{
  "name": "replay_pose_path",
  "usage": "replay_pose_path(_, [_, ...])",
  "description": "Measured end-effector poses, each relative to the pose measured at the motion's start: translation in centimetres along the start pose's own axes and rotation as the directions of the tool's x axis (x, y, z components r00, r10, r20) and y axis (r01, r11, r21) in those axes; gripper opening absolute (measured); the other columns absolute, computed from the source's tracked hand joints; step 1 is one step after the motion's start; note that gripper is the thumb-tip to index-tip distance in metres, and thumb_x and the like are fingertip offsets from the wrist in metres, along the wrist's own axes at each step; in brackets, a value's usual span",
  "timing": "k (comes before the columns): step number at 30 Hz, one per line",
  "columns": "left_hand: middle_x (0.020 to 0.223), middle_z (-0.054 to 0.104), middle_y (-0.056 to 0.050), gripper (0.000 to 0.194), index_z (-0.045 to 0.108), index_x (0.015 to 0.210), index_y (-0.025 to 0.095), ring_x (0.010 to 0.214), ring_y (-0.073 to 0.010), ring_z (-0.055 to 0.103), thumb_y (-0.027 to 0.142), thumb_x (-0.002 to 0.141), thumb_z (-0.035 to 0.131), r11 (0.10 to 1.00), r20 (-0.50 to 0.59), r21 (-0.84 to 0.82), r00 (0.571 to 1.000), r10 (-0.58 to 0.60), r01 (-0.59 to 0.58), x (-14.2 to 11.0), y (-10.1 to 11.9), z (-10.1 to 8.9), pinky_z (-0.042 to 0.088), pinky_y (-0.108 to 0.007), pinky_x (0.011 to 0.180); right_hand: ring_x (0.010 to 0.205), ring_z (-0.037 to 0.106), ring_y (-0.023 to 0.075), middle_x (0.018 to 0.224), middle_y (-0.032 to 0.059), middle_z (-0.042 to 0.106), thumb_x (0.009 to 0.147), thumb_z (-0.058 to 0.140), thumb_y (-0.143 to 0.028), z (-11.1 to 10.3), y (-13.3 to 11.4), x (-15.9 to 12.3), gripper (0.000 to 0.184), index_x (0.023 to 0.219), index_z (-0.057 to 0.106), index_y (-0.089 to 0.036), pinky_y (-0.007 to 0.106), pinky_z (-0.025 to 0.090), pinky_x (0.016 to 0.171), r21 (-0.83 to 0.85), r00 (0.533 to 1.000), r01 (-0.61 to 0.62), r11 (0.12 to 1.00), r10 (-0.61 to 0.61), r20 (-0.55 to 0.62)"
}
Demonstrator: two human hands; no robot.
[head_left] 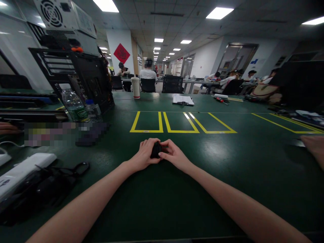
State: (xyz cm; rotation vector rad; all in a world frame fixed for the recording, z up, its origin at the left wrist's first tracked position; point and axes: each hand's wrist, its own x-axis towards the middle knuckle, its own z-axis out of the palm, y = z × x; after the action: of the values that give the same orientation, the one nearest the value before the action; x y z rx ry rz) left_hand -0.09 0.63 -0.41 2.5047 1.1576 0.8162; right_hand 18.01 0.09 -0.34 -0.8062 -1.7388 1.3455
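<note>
A small black object (pixel 156 150), rounded and dark, is held between my two hands just above or on the green tabletop (pixel 162 199); its kind does not show. My left hand (pixel 145 152) wraps round it from the left with the fingers curled over the top. From the right, my right hand (pixel 174 155) pinches its side between thumb and fingertips. Much of the object is hidden by the fingers. Beyond the hands, yellow tape outlines (pixel 146 131) mark several boxes on the table.
At left stand a power strip (pixel 30 165), black cables (pixel 45 189), a plastic water bottle (pixel 73 103) and a computer case (pixel 88 77). A white cup (pixel 136 88) and a clipboard (pixel 182 100) sit farther back. Another person's hand (pixel 315 148) reaches in at the right edge.
</note>
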Motion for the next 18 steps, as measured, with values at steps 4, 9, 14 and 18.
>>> replay_pose_path(4, [0.109,0.045,-0.006,0.054,0.033,0.115,0.024,0.096,-0.0248,0.046,0.026,0.072,0.064,1.000,-0.001,0.016,1.000,0.008,-0.008,0.01,0.20,-0.14,0.035,-0.041,0.085,0.096,0.057,0.0178,0.101,0.0009,0.053,0.079,0.059,-0.023,0.11,0.07,0.00,0.020,0.097,0.049,-0.023,0.036,0.049,0.082,0.002,1.000,0.018,1.000,-0.018,-0.018])
replay_pose_path(9, [0.110,0.045,-0.006,0.049,0.032,0.117,0.024,0.095,-0.0241,0.047,0.029,0.077,0.059,1.000,0.021,0.008,1.000,0.023,-0.024,-0.19,0.92,-0.90,0.035,-0.040,0.085,0.100,0.055,0.0187,0.103,0.0022,0.053,0.079,0.058,-0.021,0.14,0.41,0.20,0.023,0.099,0.049,-0.023,0.037,0.048,0.084,-0.027,0.999,0.013,1.000,-0.014,-0.040])
replay_pose_path(14, [0.111,0.045,-0.007,0.051,0.032,0.118,0.022,0.098,-0.0251,0.046,0.030,0.076,0.060,0.999,0.015,0.027,1.000,0.020,-0.020,-0.17,0.55,-0.61,0.035,-0.040,0.085,0.101,0.055,0.0196,0.106,0.0039,0.053,0.078,0.059,-0.019,-0.01,0.45,0.33,0.032,0.108,0.047,-0.022,0.039,0.047,0.086,-0.039,1.000,-0.012,0.999,0.011,-0.020])
replay_pose_path(18, [0.111,0.045,-0.007,0.051,0.032,0.117,0.022,0.098,-0.0254,0.045,0.030,0.075,0.060,0.998,0.004,0.048,1.000,0.027,-0.027,-0.14,0.38,-0.41,0.034,-0.041,0.086,0.102,0.055,0.0194,0.103,0.0024,0.053,0.075,0.061,-0.017,0.00,0.44,0.26,0.026,0.099,0.050,-0.021,0.039,0.046,0.089,-0.002,0.999,0.039,0.999,-0.039,-0.006])
